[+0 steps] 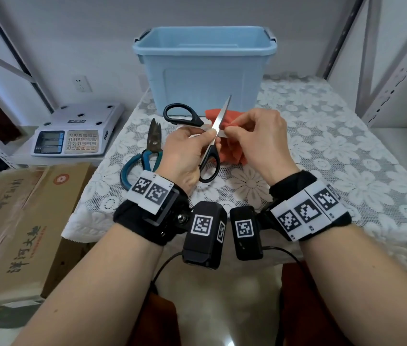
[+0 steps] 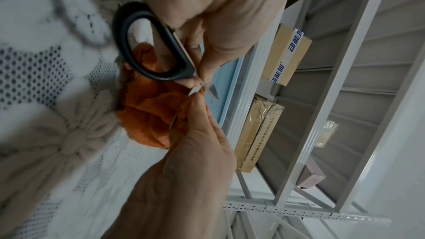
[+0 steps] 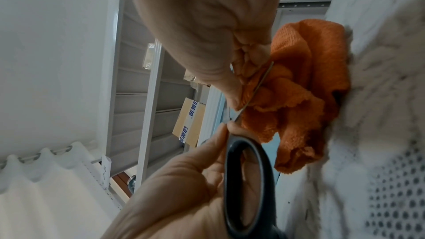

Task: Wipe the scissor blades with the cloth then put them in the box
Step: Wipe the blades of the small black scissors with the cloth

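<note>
We wipe a blade of the scissors (image 1: 211, 136).
Our left hand (image 1: 185, 156) grips them spread wide; our right hand (image 1: 257, 138) pinches the cloth (image 1: 232, 151) round one blade.

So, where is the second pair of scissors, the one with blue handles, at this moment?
In the head view, the blue-handled scissors lie on the lace tablecloth at its left side, just left of the left hand and right of the scale.

Looks like a storeroom or small shop back room. Grey slotted-angle metal shelving (image 1: 397, 71) on both sides, taped cardboard cartons (image 2: 257, 130) on the shelves, a big printed carton (image 1: 22, 221) on the floor. An electronic price scale (image 1: 77, 131) with keypad sits by the lace-covered table (image 1: 334, 146). Wall socket (image 1: 82, 83), plain white walls.
</note>
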